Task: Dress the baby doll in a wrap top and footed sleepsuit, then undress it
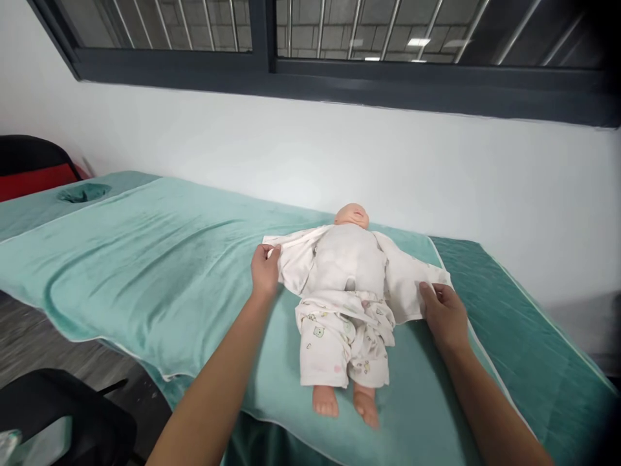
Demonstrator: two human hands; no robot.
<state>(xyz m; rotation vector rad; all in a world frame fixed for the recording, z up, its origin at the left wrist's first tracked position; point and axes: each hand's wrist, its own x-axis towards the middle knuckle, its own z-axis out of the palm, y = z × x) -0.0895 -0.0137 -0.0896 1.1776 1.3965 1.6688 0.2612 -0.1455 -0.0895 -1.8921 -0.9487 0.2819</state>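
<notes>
A baby doll (352, 215) lies on its back, its head towards the wall and its bare feet towards me. It has on patterned pants (323, 346), and a white baby shirt (405, 281) is spread wide at both sides of its pale torso (347, 255). My left hand (266, 268) pinches the edge of the shirt on the left side. On the right, my right hand (442, 310) grips the other side of the shirt between thumb and fingers. The doll's arms do not show.
The doll rests on a green cover (145, 259) over a massage bed with a face hole (83, 192) at its left end. Behind are a white wall (242, 142) and a dark window frame (339, 81). A black chair (68, 414) stands at the lower left.
</notes>
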